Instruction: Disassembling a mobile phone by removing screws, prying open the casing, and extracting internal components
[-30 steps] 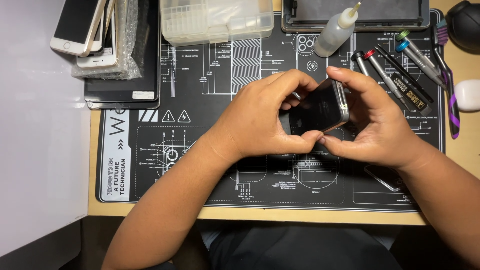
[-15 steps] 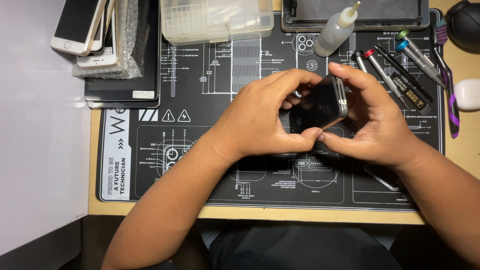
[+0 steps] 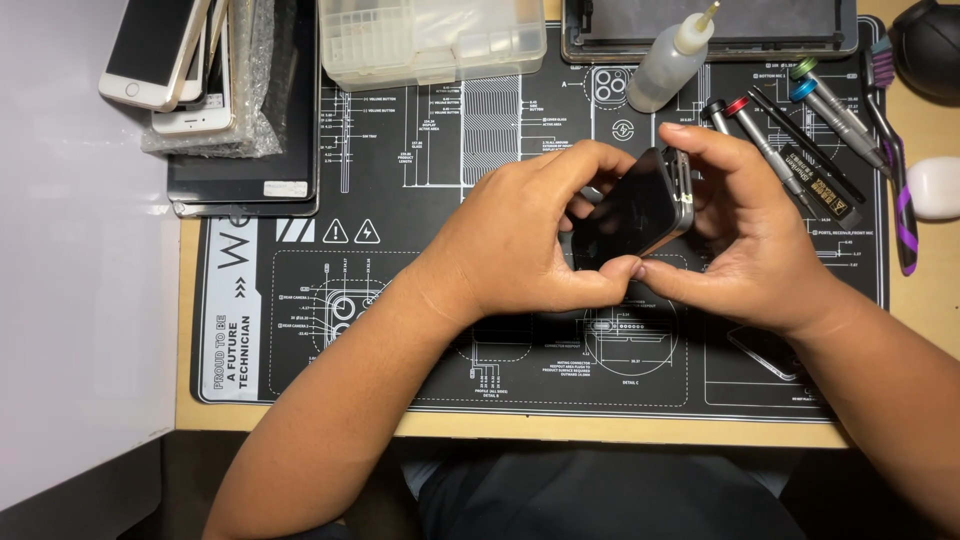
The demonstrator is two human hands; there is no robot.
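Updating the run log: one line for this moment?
left hand + right hand: gripping dark phone | phone: tilted above black mat

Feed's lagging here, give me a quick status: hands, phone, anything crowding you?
Left hand and right hand both grip the dark phone, held tilted above the black mat. Screwdrivers lie right, clear of hands.

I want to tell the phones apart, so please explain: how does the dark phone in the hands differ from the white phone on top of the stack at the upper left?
The dark phone is held tilted above the black mat by the left hand and the right hand; the white phone lies flat on a stack, untouched. The dark phone shows a black face and a metal edge; the white phone has a white border around its dark screen. Both are slim rectangular phones.
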